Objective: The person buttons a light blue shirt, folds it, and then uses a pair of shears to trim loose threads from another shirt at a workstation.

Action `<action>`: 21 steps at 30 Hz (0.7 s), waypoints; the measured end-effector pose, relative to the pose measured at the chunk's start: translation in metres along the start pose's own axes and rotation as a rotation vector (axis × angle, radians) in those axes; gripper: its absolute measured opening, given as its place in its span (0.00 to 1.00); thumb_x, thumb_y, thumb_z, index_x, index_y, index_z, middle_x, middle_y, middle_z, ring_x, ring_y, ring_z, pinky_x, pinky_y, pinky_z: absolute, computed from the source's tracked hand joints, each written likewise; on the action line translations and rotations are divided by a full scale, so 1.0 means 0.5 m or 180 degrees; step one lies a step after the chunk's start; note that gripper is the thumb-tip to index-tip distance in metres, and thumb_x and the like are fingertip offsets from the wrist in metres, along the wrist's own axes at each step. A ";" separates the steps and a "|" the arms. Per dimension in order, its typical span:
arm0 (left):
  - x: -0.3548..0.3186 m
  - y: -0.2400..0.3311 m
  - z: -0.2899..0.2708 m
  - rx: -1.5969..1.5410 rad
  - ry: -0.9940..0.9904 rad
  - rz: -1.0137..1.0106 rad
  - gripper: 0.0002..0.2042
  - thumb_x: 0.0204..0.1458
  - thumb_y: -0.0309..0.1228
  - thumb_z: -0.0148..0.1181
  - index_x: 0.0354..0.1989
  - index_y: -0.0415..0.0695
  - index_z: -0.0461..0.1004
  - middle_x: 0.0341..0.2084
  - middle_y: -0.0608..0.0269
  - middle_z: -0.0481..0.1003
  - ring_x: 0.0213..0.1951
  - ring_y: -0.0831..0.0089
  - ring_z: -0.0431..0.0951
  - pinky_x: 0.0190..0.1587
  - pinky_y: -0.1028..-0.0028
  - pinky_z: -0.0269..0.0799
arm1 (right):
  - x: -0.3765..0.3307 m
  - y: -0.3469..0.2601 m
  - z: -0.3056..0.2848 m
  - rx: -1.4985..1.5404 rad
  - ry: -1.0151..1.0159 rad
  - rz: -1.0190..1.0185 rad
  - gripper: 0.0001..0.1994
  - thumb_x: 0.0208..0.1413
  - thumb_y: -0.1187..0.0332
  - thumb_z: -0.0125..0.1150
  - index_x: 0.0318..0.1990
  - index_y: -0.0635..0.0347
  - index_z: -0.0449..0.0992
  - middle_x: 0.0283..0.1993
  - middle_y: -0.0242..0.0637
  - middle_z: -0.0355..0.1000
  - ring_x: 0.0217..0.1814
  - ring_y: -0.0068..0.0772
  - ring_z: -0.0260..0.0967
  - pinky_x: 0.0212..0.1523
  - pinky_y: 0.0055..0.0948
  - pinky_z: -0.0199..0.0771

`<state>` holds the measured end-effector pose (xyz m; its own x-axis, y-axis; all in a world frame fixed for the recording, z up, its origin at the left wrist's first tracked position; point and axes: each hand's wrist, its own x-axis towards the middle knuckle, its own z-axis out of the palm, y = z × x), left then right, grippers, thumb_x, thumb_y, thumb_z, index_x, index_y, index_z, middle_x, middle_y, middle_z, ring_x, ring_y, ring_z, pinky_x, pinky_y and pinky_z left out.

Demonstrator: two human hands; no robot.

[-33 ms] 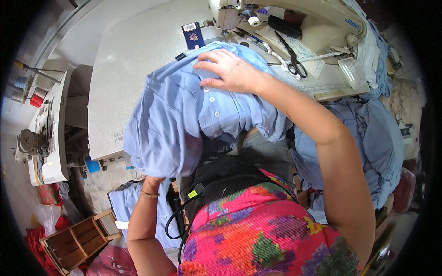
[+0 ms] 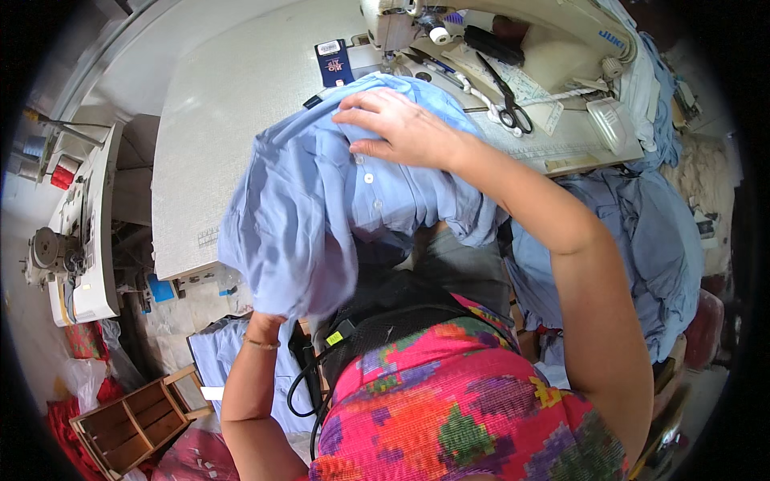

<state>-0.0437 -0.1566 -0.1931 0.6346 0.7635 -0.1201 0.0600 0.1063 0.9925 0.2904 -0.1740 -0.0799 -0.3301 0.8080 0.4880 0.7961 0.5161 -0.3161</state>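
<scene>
The right hand lies on top of the light blue shirt, fingers loosely extended and thumb apart. Its grip is not clenched; it seems to steady the cloth rather than pinch it. The left hand is almost wholly covered by the hanging part of the shirt, so one cannot tell whether its grip is holding the fabric.

Compared with the picture just before, the change is small. The hanging part over the left hand falls a little lower and folds differently, while the right hand keeps nearly its place. For the work in hand, this probably means that the left side is being adjusted while the right side serves as support.

The shirt rests on the near edge of the table and drops toward the lap; a row of white buttons is facing up below the right hand.

Farther out, the sewing machine carries dark lettering on its arm. Near its needle area lies a dark blue card with pale print and a white sticker. Ruler-like marks run along the table, beyond which the black scissors lie.
</scene>
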 end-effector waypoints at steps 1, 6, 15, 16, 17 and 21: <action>-0.015 0.026 -0.008 0.0032 0.0066 0.0133 0.23 0.54 0.40 0.54 0.54 0.38 0.65 0.50 0.55 0.70 0.51 0.68 0.68 0.55 0.70 0.63 | -0.004 -0.044 -0.018 0.0534 0.0032 0.0018 0.14 0.56 0.62 0.55 0.46 0.58 0.72 0.50 0.40 0.67 0.55 0.43 0.63 0.57 0.39 0.61; -0.094 0.148 -0.076 0.0339 0.0509 0.0930 0.23 0.53 0.39 0.54 0.54 0.38 0.66 0.48 0.56 0.71 0.51 0.68 0.69 0.55 0.71 0.63 | -0.128 -0.217 -0.052 0.3732 -0.1724 0.0213 0.10 0.54 0.74 0.48 0.42 0.62 0.74 0.43 0.39 0.71 0.48 0.33 0.67 0.51 0.31 0.65; -0.199 0.298 -0.164 0.1182 0.1899 0.2508 0.22 0.52 0.36 0.55 0.53 0.36 0.67 0.46 0.58 0.72 0.50 0.69 0.70 0.54 0.72 0.64 | -0.268 -0.102 0.202 0.2236 0.0249 0.2758 0.22 0.53 0.57 0.61 0.51 0.60 0.71 0.51 0.39 0.70 0.55 0.32 0.65 0.56 0.32 0.63; -0.205 0.309 -0.171 0.1284 0.2037 0.2616 0.22 0.52 0.36 0.56 0.53 0.36 0.67 0.46 0.58 0.72 0.50 0.69 0.70 0.54 0.72 0.64 | -0.247 -0.113 0.206 0.2319 0.0072 0.2570 0.22 0.52 0.56 0.61 0.51 0.60 0.71 0.51 0.39 0.70 0.55 0.32 0.64 0.57 0.32 0.62; -0.211 0.324 -0.183 0.1404 0.2153 0.2703 0.22 0.52 0.35 0.56 0.53 0.36 0.67 0.46 0.58 0.72 0.50 0.69 0.70 0.54 0.72 0.65 | -0.227 -0.128 0.211 0.2413 -0.0157 0.2372 0.23 0.52 0.56 0.62 0.51 0.60 0.71 0.52 0.39 0.70 0.56 0.32 0.64 0.57 0.32 0.62; -0.225 0.354 -0.223 0.1771 0.2487 0.3020 0.21 0.51 0.34 0.56 0.52 0.35 0.67 0.45 0.59 0.73 0.50 0.70 0.70 0.54 0.72 0.65 | -0.166 -0.209 0.177 0.2681 -0.0949 0.1728 0.24 0.52 0.55 0.62 0.53 0.59 0.70 0.53 0.38 0.69 0.57 0.31 0.63 0.58 0.32 0.61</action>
<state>-0.1901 -0.1525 -0.0061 0.0151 0.5777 0.8161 0.2665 -0.7890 0.5535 0.1898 -0.2697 -0.1593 -0.2370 0.9687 -0.0736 0.3014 0.0013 -0.9535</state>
